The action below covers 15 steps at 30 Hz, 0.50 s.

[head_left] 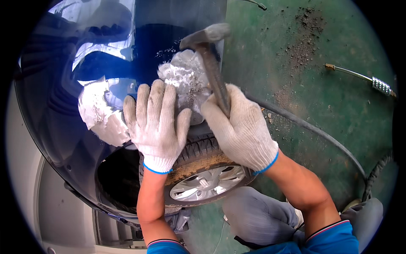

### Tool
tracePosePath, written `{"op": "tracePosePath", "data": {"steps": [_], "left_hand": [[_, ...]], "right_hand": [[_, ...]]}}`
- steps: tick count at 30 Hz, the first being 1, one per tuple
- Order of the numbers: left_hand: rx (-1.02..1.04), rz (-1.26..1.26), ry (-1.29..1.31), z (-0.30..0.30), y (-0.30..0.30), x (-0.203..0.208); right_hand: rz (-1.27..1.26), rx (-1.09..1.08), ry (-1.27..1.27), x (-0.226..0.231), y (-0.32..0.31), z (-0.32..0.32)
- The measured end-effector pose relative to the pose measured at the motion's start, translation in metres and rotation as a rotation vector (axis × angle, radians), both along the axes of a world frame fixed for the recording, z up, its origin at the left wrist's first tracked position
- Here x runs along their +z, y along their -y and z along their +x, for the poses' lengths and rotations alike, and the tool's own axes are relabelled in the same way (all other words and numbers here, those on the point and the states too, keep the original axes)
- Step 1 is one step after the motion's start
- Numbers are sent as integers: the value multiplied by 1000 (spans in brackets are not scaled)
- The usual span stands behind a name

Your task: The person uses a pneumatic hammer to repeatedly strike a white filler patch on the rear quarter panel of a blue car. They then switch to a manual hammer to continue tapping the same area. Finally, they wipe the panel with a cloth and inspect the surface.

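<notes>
Both my hands wear white knit gloves with blue cuffs. My left hand (157, 125) lies flat on the dark blue car body panel (156, 36), just above the wheel arch, fingers stretched out. In my right hand (243, 129) is a hammer (215, 70), gripped by its handle, with the blurred head raised toward the far side. Beneath the hammer, a rough silvery patch (179, 70) shows on the panel; I cannot tell whether head and panel touch. Left of my left hand is a second bare patch (99, 110) with ragged paint edges.
Below my hands stands a tyre (196, 158) with a silver wheel (207, 185). A dark hose (304, 122) curves over the green floor (258, 46) at right. Farther off lie dark debris (304, 40) and a thin metal fitting (359, 75). My grey-trousered knee (258, 211) is beside the wheel.
</notes>
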<state>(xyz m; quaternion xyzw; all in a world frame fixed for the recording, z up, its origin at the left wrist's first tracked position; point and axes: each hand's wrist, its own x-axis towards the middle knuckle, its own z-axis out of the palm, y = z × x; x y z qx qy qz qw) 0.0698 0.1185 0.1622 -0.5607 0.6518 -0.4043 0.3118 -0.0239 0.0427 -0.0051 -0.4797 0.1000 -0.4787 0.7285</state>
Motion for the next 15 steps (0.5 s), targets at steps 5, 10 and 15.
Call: {"op": "tracePosePath", "data": {"steps": [5, 10, 15], "left_hand": [[11, -5, 3, -1, -3, 3], [36, 9, 2, -5, -3, 1], [46, 11, 78, -4, 7, 10]], "right_hand": [[-117, -32, -11, 4, 1, -3], [-86, 35, -94, -1, 0, 8], [263, 76, 73, -10, 21, -24]]}}
